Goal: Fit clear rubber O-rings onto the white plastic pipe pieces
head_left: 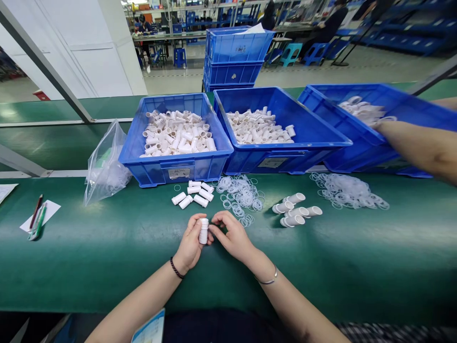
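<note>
My left hand (pixel 191 240) is wrapped round a short white plastic pipe fitting (pixel 203 232), held upright above the green table. Close against its right side is my right hand (pixel 232 234), with thumb and forefinger drawn together at the fitting; whatever lies between the fingertips is too small to make out. Just beyond my hands is a loose pile of clear rings (pixel 243 193). Several white fittings (pixel 194 193) lie to the left of that pile. Farther right, several longer white fittings (pixel 294 209) stand in a group, near a second heap of clear rings (pixel 350 191).
Blue bins of white fittings, a left bin (pixel 174 169) and a middle bin (pixel 285 159), line the back. Another person's arm (pixel 421 143) reaches into the right bin (pixel 357 157). A plastic bag (pixel 107 166) and pens (pixel 37 221) on paper are at left. Stacked crates (pixel 233 71) stand behind.
</note>
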The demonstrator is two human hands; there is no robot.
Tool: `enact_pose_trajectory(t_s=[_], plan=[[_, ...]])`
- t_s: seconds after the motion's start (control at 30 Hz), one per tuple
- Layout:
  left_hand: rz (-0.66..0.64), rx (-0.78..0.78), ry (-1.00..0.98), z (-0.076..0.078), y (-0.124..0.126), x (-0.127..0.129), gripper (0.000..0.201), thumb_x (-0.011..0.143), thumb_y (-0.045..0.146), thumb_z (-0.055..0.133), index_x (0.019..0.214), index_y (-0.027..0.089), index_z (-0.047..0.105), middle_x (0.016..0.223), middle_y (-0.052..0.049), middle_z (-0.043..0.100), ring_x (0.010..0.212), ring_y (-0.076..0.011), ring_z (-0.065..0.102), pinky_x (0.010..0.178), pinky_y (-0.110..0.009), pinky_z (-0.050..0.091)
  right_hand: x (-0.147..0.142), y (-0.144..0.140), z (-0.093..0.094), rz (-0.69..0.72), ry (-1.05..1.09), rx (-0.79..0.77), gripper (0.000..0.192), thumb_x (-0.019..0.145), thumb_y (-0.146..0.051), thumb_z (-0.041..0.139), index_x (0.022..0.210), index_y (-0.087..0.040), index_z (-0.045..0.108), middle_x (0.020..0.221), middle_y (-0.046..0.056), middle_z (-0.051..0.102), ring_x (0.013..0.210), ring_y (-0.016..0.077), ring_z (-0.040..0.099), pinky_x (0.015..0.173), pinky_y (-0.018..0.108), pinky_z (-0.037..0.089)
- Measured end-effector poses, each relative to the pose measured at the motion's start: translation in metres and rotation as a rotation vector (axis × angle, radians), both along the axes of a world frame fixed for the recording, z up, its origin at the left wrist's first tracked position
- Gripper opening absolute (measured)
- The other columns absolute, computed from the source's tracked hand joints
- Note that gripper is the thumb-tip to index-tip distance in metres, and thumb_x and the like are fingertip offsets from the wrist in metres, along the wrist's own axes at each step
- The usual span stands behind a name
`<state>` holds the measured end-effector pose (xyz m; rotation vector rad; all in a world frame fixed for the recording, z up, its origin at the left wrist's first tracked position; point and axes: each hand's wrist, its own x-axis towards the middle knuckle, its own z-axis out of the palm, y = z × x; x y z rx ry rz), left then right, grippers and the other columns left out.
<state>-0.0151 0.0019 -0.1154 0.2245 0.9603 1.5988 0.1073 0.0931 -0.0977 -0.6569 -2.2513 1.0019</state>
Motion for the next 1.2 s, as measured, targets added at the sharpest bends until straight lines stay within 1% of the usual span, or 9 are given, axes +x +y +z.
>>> enact_pose_trajectory(t_s=[0.2, 0.37, 0.5, 0.6, 0.7, 0.83, 0.97, 1.1, 1.2], plan=[[0.202, -0.05, -0.178, 0.001, 0.005, -0.005, 0.016, 0.084, 0.029, 0.062, 0.085, 0.017, 0.052, 0.089, -0.007, 0.067, 0.088, -0.0199, 0.066, 0.069, -0.027, 0.052, 0.0, -0.014, 0.009, 0.119, -0.078, 0.379, 0.009, 0.089, -0.021, 0.058, 0.094, -0.023, 0.065, 0.113, 0.009, 0.058, 0.104, 0.023, 0.053, 0.085, 0.04, 0.049], [0.023, -0.026, -0.122, 0.001, 0.0, 0.001, 0.019, 0.089, 0.036, 0.053, 0.097, 0.019, 0.049, 0.098, -0.008, 0.064, 0.086, -0.0201, 0.066, 0.073, -0.034, 0.054, 0.002, -0.006, 0.012, 0.001, -0.106, 0.502, 0.019, 0.09, -0.017, 0.05, 0.103, -0.021, 0.063, 0.122, 0.013, 0.055, 0.112, 0.0268, 0.049, 0.089, 0.046, 0.049], [0.042, -0.049, 0.65, 0.002, -0.005, -0.01, 0.034, 0.09, 0.037, 0.052, 0.121, 0.026, 0.045, 0.123, -0.012, 0.052, 0.094, -0.0216, 0.061, 0.081, -0.042, 0.052, 0.028, 0.047, 0.027, -0.285, -0.148, 0.635, 0.012, 0.088, -0.022, 0.054, 0.091, -0.018, 0.065, 0.12, 0.016, 0.055, 0.113, 0.03, 0.048, 0.093, 0.05, 0.045], [0.134, -0.061, 1.369, 0.0, -0.002, -0.034, 0.024, 0.088, 0.027, 0.054, 0.111, 0.023, 0.058, 0.128, -0.012, 0.048, 0.115, -0.0279, 0.048, 0.098, -0.049, 0.041, 0.061, 0.102, 0.032, -0.582, -0.343, 0.72, 0.016, 0.085, -0.027, 0.056, 0.082, -0.015, 0.067, 0.118, 0.019, 0.054, 0.115, 0.0362, 0.045, 0.089, 0.053, 0.044], [0.204, -0.111, 1.704, -0.004, 0.004, -0.055, 0.024, 0.086, 0.02, 0.053, 0.108, 0.022, 0.062, 0.123, -0.013, 0.051, 0.117, -0.0308, 0.044, 0.1, -0.051, 0.038, 0.092, 0.143, 0.027, -0.74, -0.574, 0.674, 0.016, 0.082, -0.025, 0.059, 0.082, -0.013, 0.069, 0.119, 0.022, 0.054, 0.114, 0.0404, 0.043, 0.08, 0.05, 0.043], [0.191, -0.214, 1.808, -0.009, 0.01, -0.065, 0.032, 0.083, 0.02, 0.057, 0.114, 0.021, 0.062, 0.12, -0.016, 0.053, 0.11, -0.0342, 0.046, 0.092, -0.051, 0.04, 0.11, 0.162, 0.022, -0.716, -0.727, 0.541, 0.021, 0.082, -0.032, 0.062, 0.084, -0.012, 0.071, 0.11, 0.025, 0.058, 0.107, 0.0405, 0.048, 0.074, 0.047, 0.039], [0.154, -0.205, 1.776, -0.01, 0.012, -0.064, 0.026, 0.081, 0.019, 0.06, 0.106, 0.023, 0.063, 0.112, -0.014, 0.06, 0.106, -0.0338, 0.049, 0.089, -0.048, 0.04, 0.092, 0.143, 0.025, -0.716, -0.616, 0.588, 0.02, 0.083, -0.031, 0.062, 0.09, -0.013, 0.069, 0.108, 0.02, 0.06, 0.1, 0.0359, 0.051, 0.076, 0.044, 0.041], [0.121, -0.179, 1.68, -0.012, 0.012, -0.066, 0.01, 0.081, 0.016, 0.06, 0.089, 0.021, 0.062, 0.101, -0.011, 0.062, 0.098, -0.0306, 0.053, 0.087, -0.043, 0.041, 0.048, 0.108, 0.017, -0.373, -0.555, 0.526, 0.016, 0.088, -0.024, 0.054, 0.087, -0.018, 0.068, 0.09, 0.011, 0.063, 0.088, 0.0258, 0.056, 0.076, 0.036, 0.045], [0.167, -0.173, 1.54, -0.014, 0.01, -0.068, 0.012, 0.081, 0.016, 0.059, 0.09, 0.022, 0.061, 0.096, -0.009, 0.06, 0.093, -0.027, 0.055, 0.086, -0.04, 0.043, 0.019, 0.088, 0.002, -0.242, -0.618, 0.49, 0.014, 0.088, -0.023, 0.055, 0.086, -0.021, 0.068, 0.086, 0.009, 0.062, 0.085, 0.0239, 0.057, 0.07, 0.033, 0.045]])
